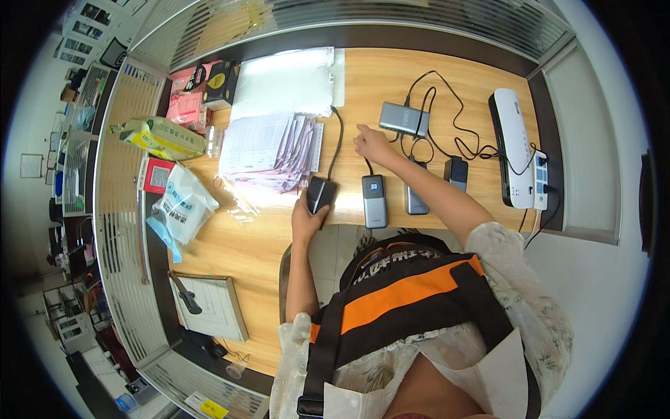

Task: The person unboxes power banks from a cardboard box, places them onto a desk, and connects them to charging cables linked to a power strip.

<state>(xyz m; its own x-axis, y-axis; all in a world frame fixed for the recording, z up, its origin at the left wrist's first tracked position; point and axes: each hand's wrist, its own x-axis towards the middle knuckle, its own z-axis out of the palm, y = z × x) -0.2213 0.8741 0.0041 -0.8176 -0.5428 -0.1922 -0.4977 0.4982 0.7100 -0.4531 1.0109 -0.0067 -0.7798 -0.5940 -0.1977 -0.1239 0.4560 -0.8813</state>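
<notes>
My left hand [308, 217] grips a dark power bank [321, 193] at the desk's front edge. A short black cable [338, 141] runs from its top towards the plastic sheeting. Higher up, my right hand [374, 145] is over the desk with its fingers bent; whether it pinches anything is hidden. Just below it lies a grey and black power bank [373, 204] with a lit display, its cable passing under that hand. Another slim power bank [416, 196] is partly covered by my right forearm, and a dark one [456, 172] lies beyond. A larger grey power bank [400, 119] has several cables plugged in.
Stacked paper slips [261, 146] lie beside clear plastic sheeting [285, 78]. At right are a white laminator [513, 146] and a power strip [541, 178] with plugs. Packets [162, 137], a plastic bag [184, 204] and a paper cutter [209, 306] occupy the left side. Partition walls enclose the desk.
</notes>
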